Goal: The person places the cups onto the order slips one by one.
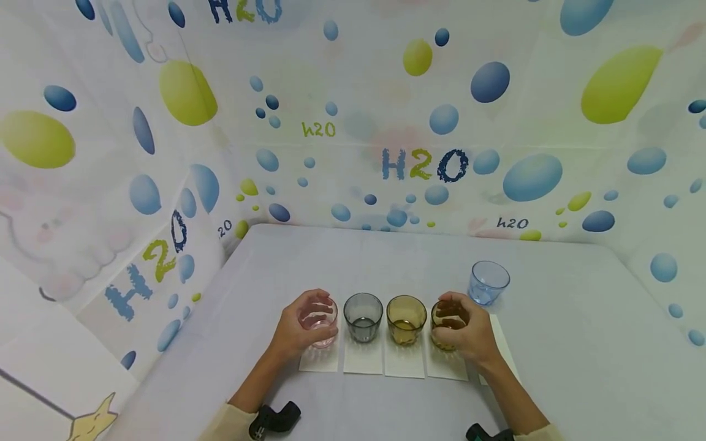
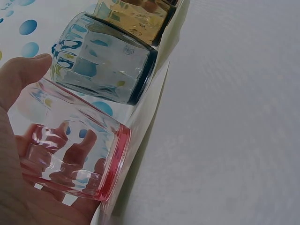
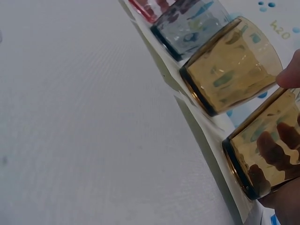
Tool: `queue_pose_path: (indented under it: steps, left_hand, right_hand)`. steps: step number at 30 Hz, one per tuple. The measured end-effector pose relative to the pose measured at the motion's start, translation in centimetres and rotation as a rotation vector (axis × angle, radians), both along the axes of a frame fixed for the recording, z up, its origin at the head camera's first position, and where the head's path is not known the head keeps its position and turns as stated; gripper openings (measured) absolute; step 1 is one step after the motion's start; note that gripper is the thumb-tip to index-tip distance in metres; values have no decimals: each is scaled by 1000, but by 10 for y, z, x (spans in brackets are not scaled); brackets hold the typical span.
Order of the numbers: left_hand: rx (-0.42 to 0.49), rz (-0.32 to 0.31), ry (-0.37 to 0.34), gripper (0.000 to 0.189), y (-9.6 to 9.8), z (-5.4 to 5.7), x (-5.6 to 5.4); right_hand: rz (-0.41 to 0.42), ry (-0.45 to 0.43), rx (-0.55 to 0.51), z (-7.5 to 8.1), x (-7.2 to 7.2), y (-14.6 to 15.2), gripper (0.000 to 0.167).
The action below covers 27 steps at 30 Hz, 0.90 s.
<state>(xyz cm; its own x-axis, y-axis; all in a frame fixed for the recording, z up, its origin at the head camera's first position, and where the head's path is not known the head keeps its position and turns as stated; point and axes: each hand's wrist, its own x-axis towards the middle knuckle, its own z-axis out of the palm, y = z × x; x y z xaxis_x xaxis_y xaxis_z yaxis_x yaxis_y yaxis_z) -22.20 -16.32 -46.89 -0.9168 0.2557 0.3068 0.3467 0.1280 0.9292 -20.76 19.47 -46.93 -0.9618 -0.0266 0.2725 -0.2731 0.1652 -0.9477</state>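
Note:
My left hand (image 1: 303, 324) curls round a pink glass (image 2: 79, 145) at the left end of a row of glasses. At the row's other end my right hand (image 1: 469, 331) holds an amber glass (image 3: 262, 145), thumb near its rim and fingers behind it. Between the hands stand a grey glass (image 1: 363, 318) and a second amber glass (image 1: 406, 321), both upright and untouched. Each glass in the row sits on a pale paper card (image 1: 362, 362). Beyond the right hand, a blue glass (image 1: 489, 283) stands on the white table, off the cards.
Another card (image 1: 503, 343) lies partly behind the right wrist. The white table (image 1: 358, 260) meets a backdrop (image 1: 353, 79) printed with bubbles and H2O lettering at the back and left. Black straps with devices (image 1: 274, 421) sit on the wrists.

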Motion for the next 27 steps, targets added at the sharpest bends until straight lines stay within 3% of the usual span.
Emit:
queue_pose_path:
  steps: [11,27]
  left_hand:
    - [4,-11,17,64,3,-3,-3]
    - [-12,8,6,66,-1,0,2]
  right_hand:
    - [-17,10,-8,-2,2,3,56]
    - [42,-21,-17,-1,8,4,69]
